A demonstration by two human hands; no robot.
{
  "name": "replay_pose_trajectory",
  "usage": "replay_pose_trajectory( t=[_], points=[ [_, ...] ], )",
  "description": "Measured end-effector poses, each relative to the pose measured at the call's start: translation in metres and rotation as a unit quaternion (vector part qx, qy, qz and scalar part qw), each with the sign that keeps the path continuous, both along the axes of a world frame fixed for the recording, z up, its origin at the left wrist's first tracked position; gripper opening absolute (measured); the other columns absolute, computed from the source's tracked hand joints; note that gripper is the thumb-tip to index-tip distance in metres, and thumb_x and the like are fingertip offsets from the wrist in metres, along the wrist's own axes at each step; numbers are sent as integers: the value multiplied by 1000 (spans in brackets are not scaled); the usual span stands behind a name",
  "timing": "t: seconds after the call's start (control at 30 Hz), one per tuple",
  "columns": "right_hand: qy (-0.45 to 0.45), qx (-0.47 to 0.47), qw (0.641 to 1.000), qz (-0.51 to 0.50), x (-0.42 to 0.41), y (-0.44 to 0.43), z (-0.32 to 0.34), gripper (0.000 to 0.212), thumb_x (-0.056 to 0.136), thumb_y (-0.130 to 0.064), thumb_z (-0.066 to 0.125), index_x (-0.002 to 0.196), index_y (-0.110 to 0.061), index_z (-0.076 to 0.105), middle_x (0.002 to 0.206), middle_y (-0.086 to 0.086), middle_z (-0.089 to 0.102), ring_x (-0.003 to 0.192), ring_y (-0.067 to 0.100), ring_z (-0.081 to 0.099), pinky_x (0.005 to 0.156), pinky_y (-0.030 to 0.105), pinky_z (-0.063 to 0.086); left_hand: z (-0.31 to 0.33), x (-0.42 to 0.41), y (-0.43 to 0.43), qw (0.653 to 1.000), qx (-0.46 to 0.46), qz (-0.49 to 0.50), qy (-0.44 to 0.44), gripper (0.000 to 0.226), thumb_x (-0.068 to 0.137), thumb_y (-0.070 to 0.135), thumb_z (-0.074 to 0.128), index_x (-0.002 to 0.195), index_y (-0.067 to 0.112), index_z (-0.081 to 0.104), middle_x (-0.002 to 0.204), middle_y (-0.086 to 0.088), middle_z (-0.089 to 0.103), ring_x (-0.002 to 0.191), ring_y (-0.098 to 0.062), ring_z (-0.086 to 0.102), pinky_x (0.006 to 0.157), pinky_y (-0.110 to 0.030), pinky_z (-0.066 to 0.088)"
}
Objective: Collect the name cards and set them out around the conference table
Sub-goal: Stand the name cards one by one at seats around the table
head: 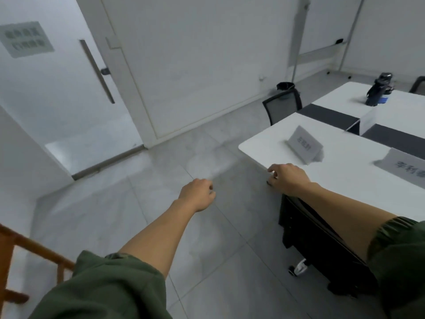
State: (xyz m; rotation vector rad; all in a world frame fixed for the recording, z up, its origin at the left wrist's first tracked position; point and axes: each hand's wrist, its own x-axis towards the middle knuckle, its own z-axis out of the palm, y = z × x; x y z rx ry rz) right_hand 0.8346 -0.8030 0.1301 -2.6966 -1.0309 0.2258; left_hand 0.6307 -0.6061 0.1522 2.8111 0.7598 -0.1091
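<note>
1. An orange wooden rail juts in at the lower left corner.
2. The smooth pale door carries a long straight bar handle and a blurred rectangular sign.
3. A wide stretch of matte grey floor tiles lies open between door and desk.
4. The left hand hangs over the floor, fingers loosely curled, holding nothing.
5. The right hand sits at the desk's near edge, fingers loosely curled, no card in it; whether it touches the edge I cannot tell.
6. The white desk has a rounded corner and a dark centre strip.
7. Folded name cards stand on it: one just beyond the right hand, another farther right, a third by the strip.
8. A black mesh chair stands at the desk's far end.
</note>
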Motion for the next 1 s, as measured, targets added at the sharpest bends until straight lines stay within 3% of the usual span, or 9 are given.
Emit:
replay_pose_trajectory(
  t=[0.37,0.57,0.7,0.87,1.0],
  points=[
    [65,-6,987,-145,183,28,-60,39,93,-39,54,129,-24,57,119,-2,66,112,23,58,89,35,48,-37,237,71,991,-12,-122,58,35,93,35,49,123,18,59,122,-11,62,108,-31,58,89,-37,49],
    [76,5,977,-199,268,35,-77,38,92,-39,57,127,-23,59,115,0,67,105,22,60,78,28,44,-60,339,93,985,-34,-152,74,36,95,32,50,125,15,58,123,-12,61,110,-30,57,86,-33,45],
    [72,-1,967,-245,315,33,-87,39,91,-39,58,128,-25,59,125,3,63,107,26,60,85,32,49,-79,394,101,976,-50,-187,105,35,96,30,48,126,14,57,124,-11,61,111,-29,57,84,-31,44],
    [93,10,941,-326,384,34,-96,40,89,-41,59,127,-26,58,119,3,67,95,25,62,75,33,52,-105,480,109,960,-51,-238,137,38,94,34,47,128,21,55,127,-6,60,114,-26,56,87,-33,43],
    [154,7,907,-392,438,37,-109,57,85,-50,64,135,-26,50,122,3,65,107,24,61,79,33,48,-124,556,120,945,-65,-285,147,38,94,34,47,128,21,55,123,-5,62,110,-25,57,84,-33,43]
  ],
)
